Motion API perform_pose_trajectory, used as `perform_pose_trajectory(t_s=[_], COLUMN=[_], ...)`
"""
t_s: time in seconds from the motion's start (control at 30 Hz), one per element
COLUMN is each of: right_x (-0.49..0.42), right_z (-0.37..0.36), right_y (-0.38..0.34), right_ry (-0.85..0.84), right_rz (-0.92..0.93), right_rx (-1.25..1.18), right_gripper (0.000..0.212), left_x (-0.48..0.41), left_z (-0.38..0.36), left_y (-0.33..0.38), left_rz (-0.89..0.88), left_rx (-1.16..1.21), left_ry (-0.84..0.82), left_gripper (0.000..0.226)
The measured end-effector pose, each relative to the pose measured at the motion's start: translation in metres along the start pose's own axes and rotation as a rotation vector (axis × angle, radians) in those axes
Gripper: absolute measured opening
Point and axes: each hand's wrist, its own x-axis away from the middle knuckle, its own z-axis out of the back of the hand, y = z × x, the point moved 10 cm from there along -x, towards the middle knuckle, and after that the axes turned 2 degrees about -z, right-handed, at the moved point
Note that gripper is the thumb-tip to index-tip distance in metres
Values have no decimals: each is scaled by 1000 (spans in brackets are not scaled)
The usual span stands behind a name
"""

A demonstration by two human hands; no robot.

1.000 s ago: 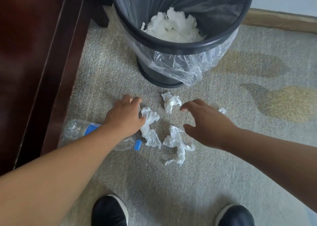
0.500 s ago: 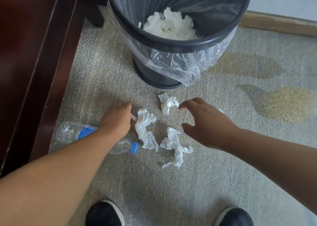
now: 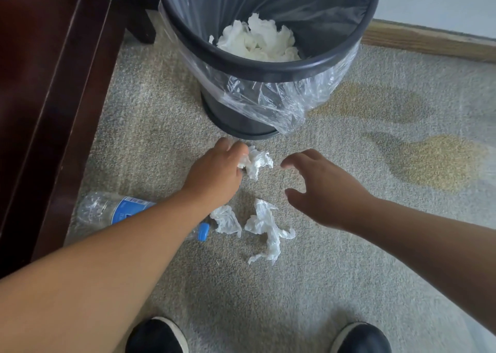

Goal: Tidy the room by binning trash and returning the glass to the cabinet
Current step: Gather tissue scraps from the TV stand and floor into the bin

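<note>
My left hand (image 3: 214, 177) pinches a crumpled tissue (image 3: 257, 162) at its 1 o'clock | my right hand (image 3: 320, 191) hovers spread, empty | two more tissues (image 3: 265, 228) at 6 o'clock on the carpet (image 3: 349, 272) | bottle (image 3: 112, 210) under my left forearm | lined bin (image 3: 268, 65) at 12 o'clock.

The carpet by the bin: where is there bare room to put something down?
Bare carpet lies between the shoes and the tissues, and right of the right hand around the stains. It is crowded between the hands, the bottle and the bin.
</note>
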Motion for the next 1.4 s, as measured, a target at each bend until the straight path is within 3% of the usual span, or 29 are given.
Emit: perform_pose_trajectory(t_s=[0.33, 0.43, 0.57, 0.67, 0.8, 0.93, 1.2, 1.4], right_x=[15, 18, 21, 20, 11, 4, 1, 4], right_z=[12, 14, 12, 13, 11, 6, -4, -3], right_y=[23, 30, 35, 33, 22, 6, -7, -1], right_ry=[20, 29, 22, 26, 27, 12, -13, -5], right_rz=[-52, -69, -76, -70, -45, -7, 31, 11], right_rx=[2, -7, -5, -4, -16, -29, -32, -31], right_gripper=[47, 46, 47, 46, 46, 46, 47, 46], left_x=[-23, -25, -26, -25, -18, 4, 45, 44], left_z=[-51, -59, -55, -46, -15, 4, -33, -46], left_y=[26, 23, 23, 24, 21, -4, -27, -30], left_rz=[-55, -43, -22, -10, -14, 34, 33, 56], left_rx=[-144, -181, -193, -138, -76, -79, -111, -179], left_ry=[-176, -226, -233, -224, -198, -199, -404, -358], left_gripper=[61, 52, 23, 20, 35, 19, 23, 32])
